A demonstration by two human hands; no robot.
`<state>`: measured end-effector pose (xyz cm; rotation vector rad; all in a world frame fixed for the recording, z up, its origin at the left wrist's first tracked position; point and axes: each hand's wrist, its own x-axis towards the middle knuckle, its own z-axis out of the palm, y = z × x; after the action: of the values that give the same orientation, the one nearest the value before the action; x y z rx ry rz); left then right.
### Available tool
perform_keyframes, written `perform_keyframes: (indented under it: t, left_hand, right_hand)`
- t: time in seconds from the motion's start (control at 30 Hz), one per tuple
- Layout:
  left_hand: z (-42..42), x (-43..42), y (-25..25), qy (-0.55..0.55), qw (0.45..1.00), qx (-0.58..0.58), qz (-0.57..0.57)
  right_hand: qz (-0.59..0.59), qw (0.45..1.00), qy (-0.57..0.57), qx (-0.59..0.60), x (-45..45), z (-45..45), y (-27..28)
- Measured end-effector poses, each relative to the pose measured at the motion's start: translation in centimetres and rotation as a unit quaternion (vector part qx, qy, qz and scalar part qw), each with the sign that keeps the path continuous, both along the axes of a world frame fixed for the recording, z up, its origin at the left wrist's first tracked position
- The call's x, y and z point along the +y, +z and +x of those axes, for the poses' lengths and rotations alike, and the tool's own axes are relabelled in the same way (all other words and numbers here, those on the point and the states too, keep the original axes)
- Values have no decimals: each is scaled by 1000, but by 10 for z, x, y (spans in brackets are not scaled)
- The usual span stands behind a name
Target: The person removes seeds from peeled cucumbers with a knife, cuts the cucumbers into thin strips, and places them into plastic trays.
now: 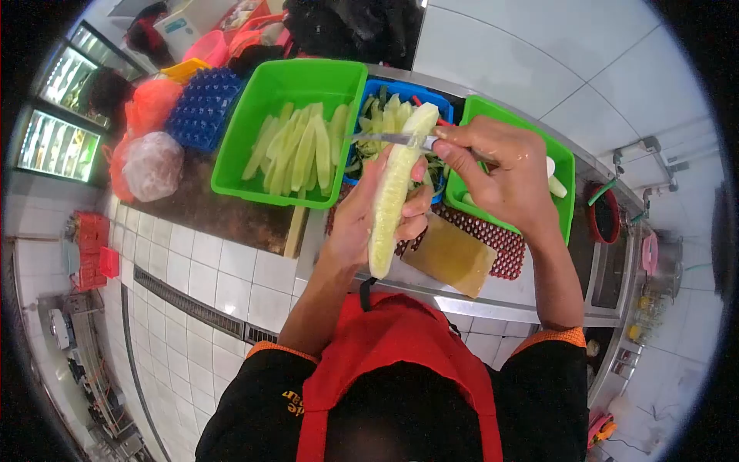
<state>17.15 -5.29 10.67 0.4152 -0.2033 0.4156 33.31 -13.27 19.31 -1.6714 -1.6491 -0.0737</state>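
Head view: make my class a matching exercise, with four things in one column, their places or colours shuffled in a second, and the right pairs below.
Column one
1. Knife
2. Pale vegetable
3. Apron
4. Blue tub

Column two
A. Between two green tubs
B. Held in the left hand
C. Red
D. Held in the right hand

Pairs: 1-D, 2-B, 3-C, 4-A

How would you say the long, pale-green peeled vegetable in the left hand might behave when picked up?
The long, pale-green peeled vegetable is probably fairly stiff, since its ends extend beyond the left hand without drooping. It may be slippery, as its bare flesh looks moist.
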Motion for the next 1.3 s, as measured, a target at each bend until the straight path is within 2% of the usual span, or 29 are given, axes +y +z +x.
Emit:
perform_keyframes:
  t: [0.13,0.2,0.3,0.37,0.43,0.47,0.5,0.57,0.63,0.7,0.77,0.87,0.93,1.07,1.13,1.3]
  left_hand:
    - [-12,-19,-4,13,999,-11,-27]
    - [-28,-37,-8,19,989,22,-143]
    - [-53,-68,-19,28,968,104,-228]
    - [-72,-80,-33,20,957,110,-267]
    - [-91,-88,-38,11,935,249,-252]
    - [-98,-86,-40,-6,928,272,-255]
    - [-99,-87,-42,-4,925,277,-260]
    - [-98,-85,-43,-8,924,98,-369]
    - [-99,-83,-47,-25,934,56,-351]
    - [-101,-84,-45,-40,941,15,-337]
    - [-99,-82,-34,-6,929,179,-323]
    - [-95,-87,-27,26,942,210,-260]
    - [-98,-85,-26,11,947,198,-252]
    - [-98,-86,-28,-7,952,172,-255]
    - [-98,-85,-32,-13,953,173,-248]
    - [-97,-86,-46,-31,953,151,-260]
  right_hand:
    - [-12,999,16,35,-13,-7,-8]
    - [-24,997,19,68,-23,-17,-15]
    - [-75,992,60,78,-46,-43,-35]
    - [-100,989,67,86,-58,-56,-52]
    - [-116,985,79,96,-67,-65,-66]
    - [-120,982,100,104,-71,-70,-71]
    - [-120,979,119,110,-74,-75,-75]
    - [-123,977,129,117,-80,-85,-74]
    - [-174,972,121,102,-81,-89,-69]
    - [-149,975,115,120,-79,-92,-73]
    - [-123,977,109,137,-79,-95,-74]
    - [-137,971,139,137,-88,-102,-68]
    - [-188,949,188,167,-94,-107,-66]
    - [-180,954,167,170,-98,-111,-72]
    - [-215,931,227,189,-104,-111,-73]
    - [-240,920,228,212,-102,-108,-70]
